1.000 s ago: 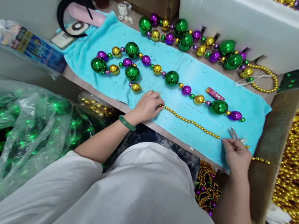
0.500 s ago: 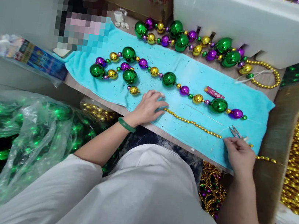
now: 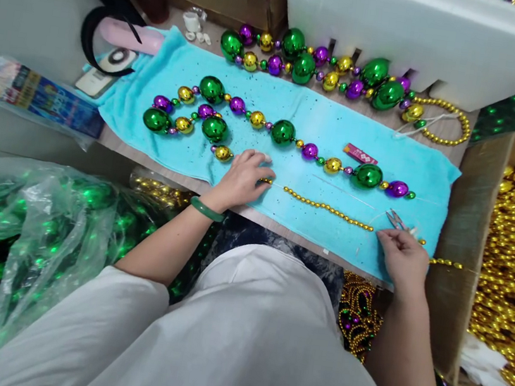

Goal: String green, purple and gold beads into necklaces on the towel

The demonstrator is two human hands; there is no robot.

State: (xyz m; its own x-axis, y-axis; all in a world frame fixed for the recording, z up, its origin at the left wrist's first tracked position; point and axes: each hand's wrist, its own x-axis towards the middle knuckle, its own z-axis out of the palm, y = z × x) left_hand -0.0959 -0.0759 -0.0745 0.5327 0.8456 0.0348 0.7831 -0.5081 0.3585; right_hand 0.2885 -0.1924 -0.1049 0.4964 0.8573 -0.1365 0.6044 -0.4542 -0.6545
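A string of gold beads [image 3: 327, 207] stretches across the turquoise towel [image 3: 308, 107] between my hands. My left hand [image 3: 245, 178] rests on the towel, thumb and fingers closed on the left end of this string. A few gold beads show at its thumb, with a short gap of bare thread beside them. At the string's right end, my right hand [image 3: 401, 255] pinches it; the fingertips hide the exact grip. Small scissors or snips [image 3: 396, 220] lie just beyond that hand. Above the string lies a garland [image 3: 283, 132] of large green, purple and gold beads.
Another large-bead garland [image 3: 304, 68] lies along a white foam box [image 3: 405, 28]. A cardboard box [image 3: 463, 247] of gold beads stands at the right. Green beads in a clear bag [image 3: 40, 239] fill the lower left. A small purple-red packet [image 3: 360, 154] lies on the towel.
A gap of bare thread has opened in the gold string beside my left hand, with a few beads parted to the left. My right hand keeps its pinch. The whole view has shifted slightly.
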